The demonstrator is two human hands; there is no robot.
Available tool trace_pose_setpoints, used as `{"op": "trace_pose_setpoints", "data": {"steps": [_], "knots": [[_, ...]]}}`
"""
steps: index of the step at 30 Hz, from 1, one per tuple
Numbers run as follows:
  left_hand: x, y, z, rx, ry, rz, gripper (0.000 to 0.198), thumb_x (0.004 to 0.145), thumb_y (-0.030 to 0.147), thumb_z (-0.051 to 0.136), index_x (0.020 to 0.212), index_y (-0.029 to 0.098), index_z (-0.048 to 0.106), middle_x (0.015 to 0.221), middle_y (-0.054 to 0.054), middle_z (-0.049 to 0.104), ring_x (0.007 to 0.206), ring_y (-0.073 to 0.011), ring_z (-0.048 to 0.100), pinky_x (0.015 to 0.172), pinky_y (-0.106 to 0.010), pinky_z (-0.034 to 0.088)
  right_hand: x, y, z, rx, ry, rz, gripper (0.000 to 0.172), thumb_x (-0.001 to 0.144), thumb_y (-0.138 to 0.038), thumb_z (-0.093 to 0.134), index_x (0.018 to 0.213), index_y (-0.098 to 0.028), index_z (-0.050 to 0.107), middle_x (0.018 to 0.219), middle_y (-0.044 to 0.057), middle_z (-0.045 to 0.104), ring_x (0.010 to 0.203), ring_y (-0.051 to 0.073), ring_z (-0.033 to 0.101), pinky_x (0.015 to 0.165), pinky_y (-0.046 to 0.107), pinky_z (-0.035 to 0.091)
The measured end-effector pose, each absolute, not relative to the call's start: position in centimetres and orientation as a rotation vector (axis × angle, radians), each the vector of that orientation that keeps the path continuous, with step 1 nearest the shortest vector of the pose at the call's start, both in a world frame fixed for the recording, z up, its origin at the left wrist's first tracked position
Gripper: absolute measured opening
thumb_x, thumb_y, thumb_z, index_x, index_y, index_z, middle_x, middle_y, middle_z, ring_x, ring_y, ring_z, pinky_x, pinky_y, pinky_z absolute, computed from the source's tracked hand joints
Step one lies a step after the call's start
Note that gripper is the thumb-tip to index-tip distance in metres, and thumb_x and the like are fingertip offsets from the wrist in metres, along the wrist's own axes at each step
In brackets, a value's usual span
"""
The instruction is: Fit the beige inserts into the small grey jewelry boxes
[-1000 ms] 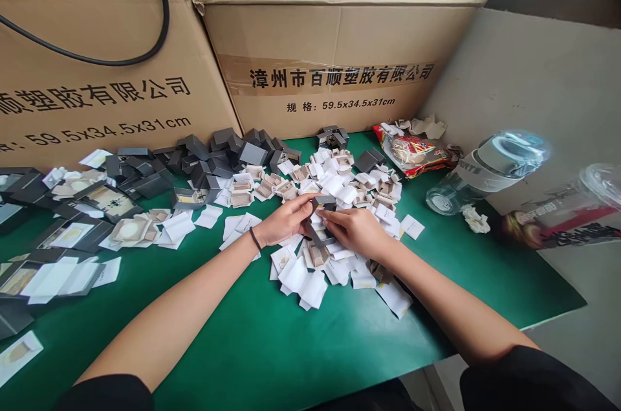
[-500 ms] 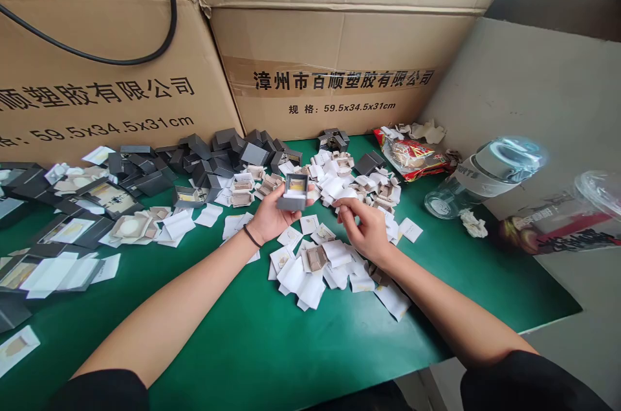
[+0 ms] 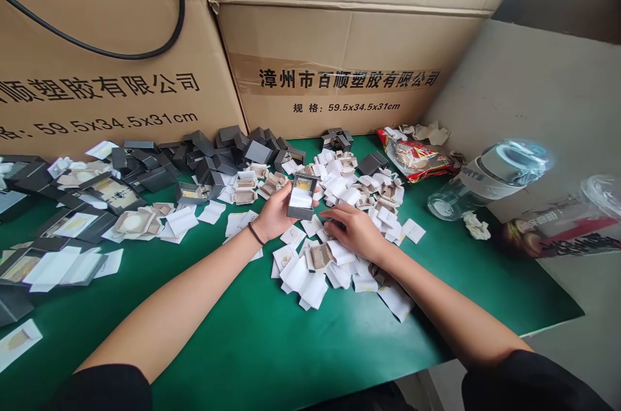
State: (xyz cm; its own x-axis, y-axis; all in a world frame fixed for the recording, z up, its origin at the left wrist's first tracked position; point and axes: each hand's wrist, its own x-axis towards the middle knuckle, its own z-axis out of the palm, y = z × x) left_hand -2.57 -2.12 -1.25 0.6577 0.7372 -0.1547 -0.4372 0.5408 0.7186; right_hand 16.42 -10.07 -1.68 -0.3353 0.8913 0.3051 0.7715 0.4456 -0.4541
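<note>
My left hand [image 3: 275,213] grips a small dark grey hinged box [image 3: 301,196], held above the table with its lid up. A white lining and a yellowish patch show inside it. Just to the right, my right hand [image 3: 356,230] hovers over loose white paper inserts [image 3: 310,285], its fingers loosely bent and apart from the box. I see nothing held in it, though its fingertips are partly hidden. Among the inserts lies a folded grey-brown card piece [image 3: 320,257]. More white and grey card pieces [image 3: 339,188] are heaped behind both hands.
Dark grey boxes [image 3: 223,158] pile up along the back and left of the green table [image 3: 233,340]. Large cardboard cartons [image 3: 339,42] stand behind. On the right are a red snack bag [image 3: 412,155], a clear bottle [image 3: 460,184], crumpled tissue [image 3: 476,226] and a plastic cup [image 3: 572,223].
My left hand has tipped the box so more of its white lining shows, and moved it slightly right. My right hand has shifted a little left and lower, its fingers less curled.
</note>
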Motion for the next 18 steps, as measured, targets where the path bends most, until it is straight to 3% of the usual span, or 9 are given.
{"op": "trace_pose_setpoints", "data": {"steps": [6,12,18], "knots": [[-2.3,-2.3,-1.5,0.722,0.461,0.747,0.044,0.093,0.035,0.031,0.128,0.014,0.048,0.109,-0.013,0.066,0.091,-0.0239,0.066,0.078,-0.036,0.051,17.9,-9.6,-0.9,-1.46,-2.022,0.006,0.022,0.088,-0.02,0.045,0.092,-0.019,0.066,0.079,0.006,0.064,0.079,0.019,0.054,0.071,0.03,0.044],[-2.1,-2.4,-1.2,0.69,0.422,0.75,0.043,0.093,0.034,0.034,0.126,0.013,0.05,0.111,-0.013,0.065,0.096,-0.0246,0.065,0.083,-0.038,0.05,17.6,-10.1,-0.4,-1.399,-2.432,0.346,0.022,0.084,-0.032,0.056,0.102,-0.021,0.062,0.098,0.007,0.06,0.089,0.018,0.057,0.067,0.026,0.045],[-2.0,-2.6,-0.9,0.689,0.449,0.753,0.041,0.092,0.032,0.035,0.125,0.013,0.051,0.109,-0.013,0.065,0.093,-0.0239,0.066,0.081,-0.036,0.051,17.7,-9.9,0.0,-1.405,-2.32,0.521,0.013,0.081,-0.031,0.06,0.083,-0.018,0.057,0.085,0.003,0.054,0.073,0.013,0.053,0.063,0.023,0.042]]}}
